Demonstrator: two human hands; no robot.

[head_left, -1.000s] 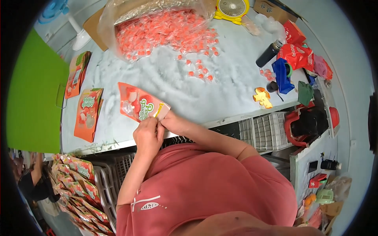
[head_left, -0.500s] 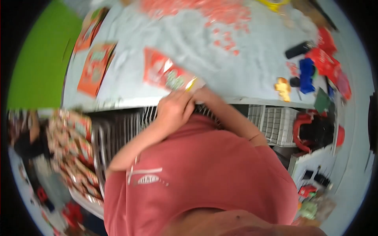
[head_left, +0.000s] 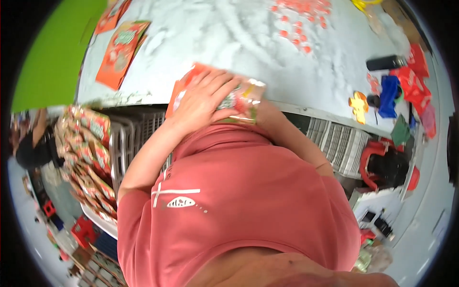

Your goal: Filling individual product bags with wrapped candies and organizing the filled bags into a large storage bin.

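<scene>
An orange-red plastic packet (head_left: pixel 246 98) with green and white print lies tilted at the table's near edge, close against my body. My left hand (head_left: pixel 203 98) rests flat across its left part, fingers stretched out over the film. At the packet's right end is my right hand (head_left: pixel 262 114); the packet covers its fingers, so its grip cannot be made out. To the left, a small stack of similar orange packets (head_left: pixel 120 57) lies on the white table (head_left: pixel 191 38). Small red pieces (head_left: pixel 299 31) are scattered at the far side.
A crate heaped with filled packets (head_left: pixel 88 153) stands at my left. Grey plastic baskets (head_left: pixel 337 146) sit under the table edge on the right. Along the table's right side lie a black cylinder (head_left: pixel 385 63), a blue object (head_left: pixel 389 95), red wrappers (head_left: pixel 411 86) and a yellow figure-shaped item (head_left: pixel 358 106).
My left hand has moved from the packet's near edge up onto its face and spread flat. The packet has come closer to my body. The view has shifted, too.
</scene>
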